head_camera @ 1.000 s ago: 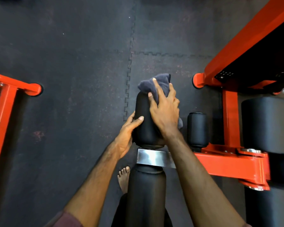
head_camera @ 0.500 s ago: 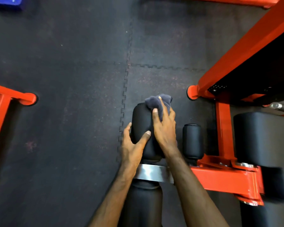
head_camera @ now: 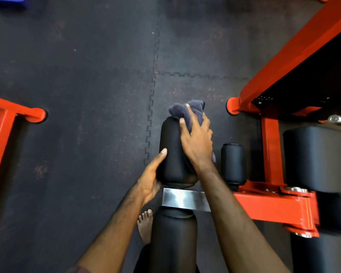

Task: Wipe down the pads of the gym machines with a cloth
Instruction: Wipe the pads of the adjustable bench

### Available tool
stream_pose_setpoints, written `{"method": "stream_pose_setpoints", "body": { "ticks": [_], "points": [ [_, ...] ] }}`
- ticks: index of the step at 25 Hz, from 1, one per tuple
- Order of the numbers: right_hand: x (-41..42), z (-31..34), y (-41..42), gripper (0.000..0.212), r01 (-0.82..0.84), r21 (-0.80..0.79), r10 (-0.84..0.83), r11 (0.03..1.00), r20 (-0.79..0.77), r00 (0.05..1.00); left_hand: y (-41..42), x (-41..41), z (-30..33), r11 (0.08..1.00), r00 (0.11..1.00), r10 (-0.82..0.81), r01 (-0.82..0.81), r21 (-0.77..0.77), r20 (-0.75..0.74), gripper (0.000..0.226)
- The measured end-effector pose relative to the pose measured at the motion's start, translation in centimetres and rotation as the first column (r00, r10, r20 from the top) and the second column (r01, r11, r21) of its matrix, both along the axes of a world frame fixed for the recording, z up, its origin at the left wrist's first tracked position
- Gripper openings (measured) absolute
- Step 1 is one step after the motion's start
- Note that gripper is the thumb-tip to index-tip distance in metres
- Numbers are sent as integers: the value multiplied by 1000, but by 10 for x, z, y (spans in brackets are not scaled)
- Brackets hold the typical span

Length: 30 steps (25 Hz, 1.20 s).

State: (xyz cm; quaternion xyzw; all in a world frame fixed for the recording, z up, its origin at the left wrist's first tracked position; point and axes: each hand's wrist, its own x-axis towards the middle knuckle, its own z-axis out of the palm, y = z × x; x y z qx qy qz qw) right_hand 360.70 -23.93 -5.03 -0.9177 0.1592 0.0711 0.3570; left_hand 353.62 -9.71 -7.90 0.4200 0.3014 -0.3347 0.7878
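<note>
On the roller pad (head_camera: 171, 152), right hand (head_camera: 198, 143) spreads its fingers over the cloth (head_camera: 187, 111) — left hand (head_camera: 150, 180) cups the side, probably bracing it against spinning.

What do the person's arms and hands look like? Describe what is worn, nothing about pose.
Both forearms are bare from the bottom of the frame to the wrist. The left hand and right hand wear no gloves, and no rings, watch or wristbands show. Fingernails are short and unpainted. A bit of maroon sleeve shows at the bottom edge on the left arm; the right arm shows no sleeve in frame.
</note>
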Motion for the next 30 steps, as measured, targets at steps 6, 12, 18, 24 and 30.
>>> {"method": "stream_pose_setpoints", "body": {
  "ticks": [6, 12, 18, 24, 30],
  "points": [
    [-118, 11, 18, 74, -89, -54, 93, 995, 70, 993, -8, 6, -18, 952, 997, 44, -24, 306, -59, 41],
    [-3, -15, -12, 58, 82, 211, -91, 974, 30, 995, -33, -9, 8, 772, 987, 34, -125, 623, 156, 88],
    [-83, 12, 4, 57, 19, 153, -21, 988, 11, 1000, -25, -8, 15, 769, 990, -51, -46, 638, 132, 82],
    [-33, 5, 6, 60, -64, -73, 67, 995, 40, 997, 1, -7, -5, 982, 998, -36, 24, 189, 59, 59],
    [-86, 11, 20, 71, -40, -76, 46, 996, 90, 995, -14, -10, 7, 895, 996, 33, -67, 441, 83, 55]
  ]
}}
